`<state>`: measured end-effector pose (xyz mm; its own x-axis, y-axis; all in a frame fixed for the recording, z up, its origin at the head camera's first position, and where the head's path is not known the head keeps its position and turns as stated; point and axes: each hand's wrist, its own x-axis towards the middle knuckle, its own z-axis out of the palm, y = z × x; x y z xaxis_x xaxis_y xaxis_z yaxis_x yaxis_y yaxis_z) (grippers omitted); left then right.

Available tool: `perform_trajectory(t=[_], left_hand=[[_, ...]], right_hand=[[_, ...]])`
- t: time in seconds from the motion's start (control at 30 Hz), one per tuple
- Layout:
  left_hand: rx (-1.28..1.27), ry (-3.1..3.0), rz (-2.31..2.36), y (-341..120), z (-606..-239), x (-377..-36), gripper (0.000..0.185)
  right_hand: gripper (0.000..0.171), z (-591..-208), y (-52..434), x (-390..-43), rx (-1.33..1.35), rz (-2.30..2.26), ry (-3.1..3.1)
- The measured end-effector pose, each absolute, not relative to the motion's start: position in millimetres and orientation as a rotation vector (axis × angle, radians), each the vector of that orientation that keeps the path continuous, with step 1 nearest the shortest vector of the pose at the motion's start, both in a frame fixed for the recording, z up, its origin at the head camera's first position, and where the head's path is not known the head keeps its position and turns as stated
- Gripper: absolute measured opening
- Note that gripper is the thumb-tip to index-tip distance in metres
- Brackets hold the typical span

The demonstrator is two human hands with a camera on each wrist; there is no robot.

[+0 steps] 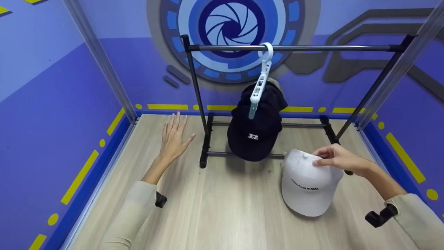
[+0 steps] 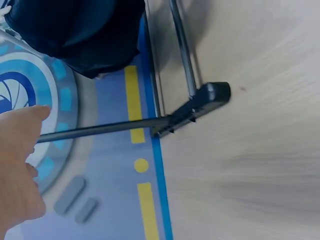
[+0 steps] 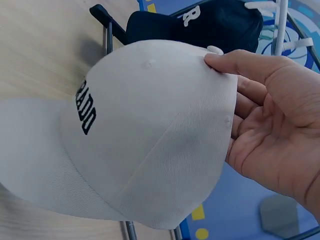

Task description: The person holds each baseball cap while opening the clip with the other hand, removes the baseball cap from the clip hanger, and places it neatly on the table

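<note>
Head view: right hand [image 1: 338, 160] pinches white cap [image 1: 307, 184]; left hand [image 1: 174, 136] spread, empty; rack [image 1: 204, 139], black cap [image 1: 255, 128] between.

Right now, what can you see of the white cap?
The white cap is a plain fabric baseball cap with stitched panels, a top button and black lettering on the front. It lies on the pale wooden floor in front of the rack's right foot, brim towards the person. The right hand touches its crown near the top; whether the fingers grip it cannot be told.
</note>
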<state>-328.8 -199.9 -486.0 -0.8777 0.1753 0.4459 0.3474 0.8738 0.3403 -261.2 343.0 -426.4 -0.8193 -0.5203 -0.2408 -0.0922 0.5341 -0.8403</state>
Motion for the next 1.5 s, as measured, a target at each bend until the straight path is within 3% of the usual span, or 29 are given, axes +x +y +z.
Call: perform_trajectory(t=[0.2, 0.5, 0.7, 0.9, 1.1, 1.27, 1.5], left_hand=[[-0.351, -2.754, -0.600, -208, -500, -324, 0.076], [-0.339, -2.746, -0.647, -209, -509, -321, 0.076], [-0.364, -2.698, -0.653, -209, -512, -322, 0.072], [-0.366, -2.676, -0.640, -209, -514, -323, 0.071], [-0.372, -2.696, -0.636, -209, -518, -321, 0.070], [-0.391, -2.699, -0.648, -208, -520, -319, 0.069], [-0.403, -2.688, -0.639, -209, -521, -320, 0.068]], right_hand=[[0.040, -436, 357, -261, -0.269, -1.370, 2.335], [0.010, -461, 368, -260, 0.007, -1.682, 2.110], [0.009, -482, 384, -257, 0.134, -1.734, 2.030], [0.051, -496, 404, -257, 0.189, -1.694, 2.045], [0.051, -505, 423, -256, 0.236, -1.660, 2.084], [0.069, -510, 439, -256, 0.266, -1.650, 2.135], [0.029, -515, 460, -255, 0.314, -1.664, 2.168]])
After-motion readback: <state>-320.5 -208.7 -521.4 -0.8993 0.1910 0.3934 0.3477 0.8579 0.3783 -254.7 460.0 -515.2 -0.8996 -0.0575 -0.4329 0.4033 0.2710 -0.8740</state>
